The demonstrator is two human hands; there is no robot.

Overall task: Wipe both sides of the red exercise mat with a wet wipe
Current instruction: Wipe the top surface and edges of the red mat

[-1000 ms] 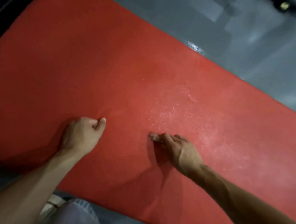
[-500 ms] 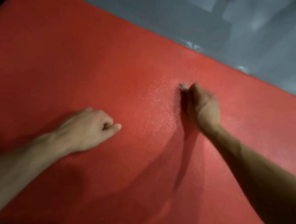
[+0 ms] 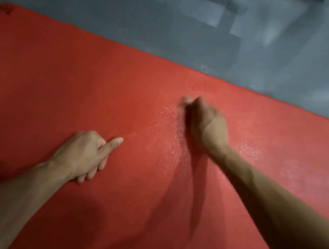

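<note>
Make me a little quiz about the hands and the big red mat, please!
1. True or false: the flat red foam exercise mat lies on a grey floor.
2. Which hand rubs the small white wet wipe on the mat? A) left hand B) right hand
3. Fill in: sparkly wet specks show on the mat beside the ____ hand.

Key: 1 true; 2 B; 3 right.
</note>
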